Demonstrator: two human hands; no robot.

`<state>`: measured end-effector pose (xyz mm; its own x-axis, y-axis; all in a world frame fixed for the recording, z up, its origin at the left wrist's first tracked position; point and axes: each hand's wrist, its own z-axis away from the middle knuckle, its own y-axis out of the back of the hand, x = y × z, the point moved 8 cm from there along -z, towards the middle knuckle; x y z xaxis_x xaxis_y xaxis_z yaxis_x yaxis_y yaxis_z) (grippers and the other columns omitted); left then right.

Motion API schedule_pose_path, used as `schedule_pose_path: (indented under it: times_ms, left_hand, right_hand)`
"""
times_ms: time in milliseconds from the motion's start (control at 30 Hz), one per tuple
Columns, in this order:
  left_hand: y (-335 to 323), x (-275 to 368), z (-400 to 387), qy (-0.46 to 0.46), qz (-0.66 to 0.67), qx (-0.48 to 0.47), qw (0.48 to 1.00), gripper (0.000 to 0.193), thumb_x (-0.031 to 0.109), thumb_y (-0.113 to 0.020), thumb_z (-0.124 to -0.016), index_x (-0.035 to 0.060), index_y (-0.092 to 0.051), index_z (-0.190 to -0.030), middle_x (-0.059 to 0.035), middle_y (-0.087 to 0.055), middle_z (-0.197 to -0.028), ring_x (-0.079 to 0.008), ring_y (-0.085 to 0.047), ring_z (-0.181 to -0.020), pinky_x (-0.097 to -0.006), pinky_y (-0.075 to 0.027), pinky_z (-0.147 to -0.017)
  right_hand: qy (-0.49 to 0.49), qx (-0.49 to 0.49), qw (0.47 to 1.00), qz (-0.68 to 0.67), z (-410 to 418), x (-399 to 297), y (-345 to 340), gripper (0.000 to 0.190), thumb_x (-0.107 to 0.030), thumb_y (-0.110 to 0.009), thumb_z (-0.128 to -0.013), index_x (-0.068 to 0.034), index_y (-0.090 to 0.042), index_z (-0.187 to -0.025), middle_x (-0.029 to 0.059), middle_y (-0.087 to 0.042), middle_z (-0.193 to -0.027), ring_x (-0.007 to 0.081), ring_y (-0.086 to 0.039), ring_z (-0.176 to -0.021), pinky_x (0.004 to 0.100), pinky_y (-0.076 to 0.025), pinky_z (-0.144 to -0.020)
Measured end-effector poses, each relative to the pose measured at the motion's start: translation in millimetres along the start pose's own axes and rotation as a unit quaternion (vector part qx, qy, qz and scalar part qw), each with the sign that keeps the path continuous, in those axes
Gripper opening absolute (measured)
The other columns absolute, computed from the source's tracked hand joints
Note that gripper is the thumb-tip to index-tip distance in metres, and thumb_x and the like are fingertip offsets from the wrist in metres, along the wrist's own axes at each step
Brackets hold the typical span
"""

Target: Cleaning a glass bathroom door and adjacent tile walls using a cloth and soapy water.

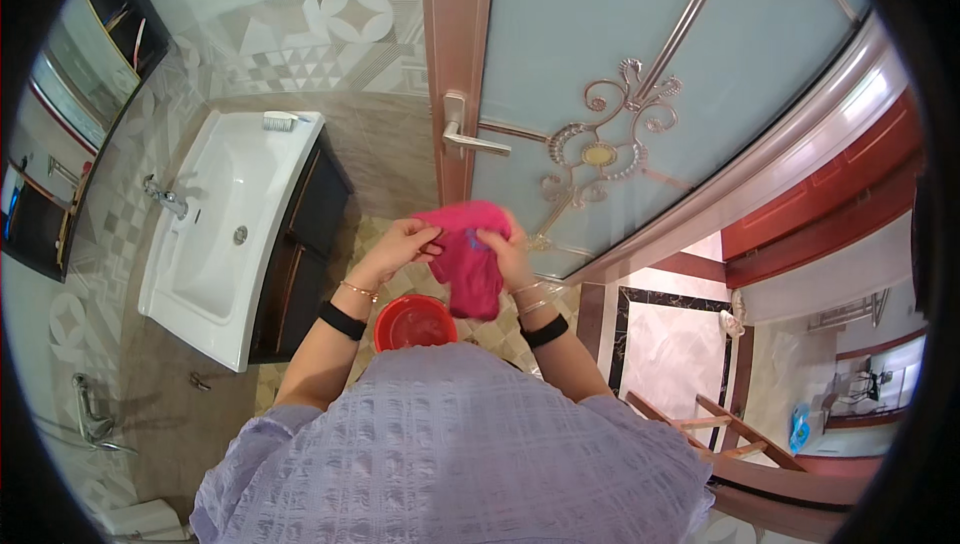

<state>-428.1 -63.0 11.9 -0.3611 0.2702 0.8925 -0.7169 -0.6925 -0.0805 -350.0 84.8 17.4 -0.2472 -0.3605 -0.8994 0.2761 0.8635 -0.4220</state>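
A bright pink cloth (474, 270) with a small blue mark hangs between my two hands in the middle of the view. My left hand (397, 248) pinches its left edge between thumb and fingers. On the right side, my right hand (506, 248) grips the upper edge, the thumb lying over the front and the other fingers partly hidden behind the cloth. The lower end of the cloth hangs down in folds. Below and to the left of it, a red plastic basin (415, 321) stands on the tiled floor, its near side hidden by my shirt.
To the left is a white washbasin (217, 304) with a chrome faucet (166, 197) and a brush (278, 121) on its rim. Ahead stands a frosted glass door (555, 34) with a lever handle (476, 140). A wooden ladder-like frame (731, 424) lies beyond the doorway at right.
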Motion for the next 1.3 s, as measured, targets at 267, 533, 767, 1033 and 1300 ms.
schedule_pose_path:
  times_ms: [267,533,767,1033,1300]
  left_hand:
    - [-16,-19,-5,-0.039,-0.070,0.003,0.997,0.022,0.026,-0.056,-0.091,0.0101,-0.061,-0.105,0.0044,-0.060,-0.092,-0.0073,-0.056,-0.078,-0.0211,-0.045,-0.067]
    - [62,-54,37,-0.063,-0.031,0.109,0.992,0.020,0.022,-0.057,-0.090,0.0071,-0.061,-0.103,0.0023,-0.059,-0.083,-0.0064,-0.056,-0.072,-0.0205,-0.044,-0.062]
    - [130,-154,67,0.032,0.012,0.237,0.971,0.016,0.022,-0.059,-0.089,0.0088,-0.062,-0.097,0.0033,-0.059,-0.080,-0.0064,-0.056,-0.067,-0.0184,-0.042,-0.056]
    - [73,-91,-17,-0.037,-0.121,0.102,0.987,0.018,0.022,-0.058,-0.089,0.0060,-0.061,-0.098,0.0011,-0.059,-0.080,-0.0084,-0.058,-0.070,-0.0200,-0.044,-0.057]
    - [-31,-61,-64,-0.071,-0.163,-0.056,0.983,0.020,0.021,-0.058,-0.089,0.0063,-0.060,-0.103,0.0007,-0.059,-0.082,-0.0083,-0.057,-0.068,-0.0196,-0.043,-0.057]
  right_hand:
    - [0.334,0.083,0.613,0.712,-97,-67,-72,0.022,-0.011,-0.058,-0.069,-0.009,-0.058,-0.091,0.0093,-0.055,-0.094,0.0290,-0.051,-0.089,0.0395,-0.046,-0.068]
    - [0.273,0.135,0.606,0.735,-82,-79,14,0.029,-0.015,-0.068,-0.063,-0.010,-0.057,-0.089,0.0072,-0.055,-0.085,0.0276,-0.053,-0.087,0.0398,-0.046,-0.069]
    - [0.050,0.202,0.939,0.275,10,-7,148,0.038,-0.008,-0.064,-0.068,-0.003,-0.060,-0.106,0.0082,-0.066,-0.091,0.0246,-0.062,-0.083,0.0319,-0.049,-0.075]
    - [0.031,0.366,0.927,0.078,122,9,218,0.039,-0.002,-0.061,-0.071,-0.001,-0.056,-0.110,0.0043,-0.061,-0.096,0.0143,-0.057,-0.087,0.0278,-0.047,-0.078]
    - [0.070,0.392,0.916,0.041,193,-31,254,0.044,-0.002,-0.061,-0.072,-0.002,-0.047,-0.113,0.0090,-0.057,-0.102,0.0190,-0.056,-0.095,0.0323,-0.048,-0.084]
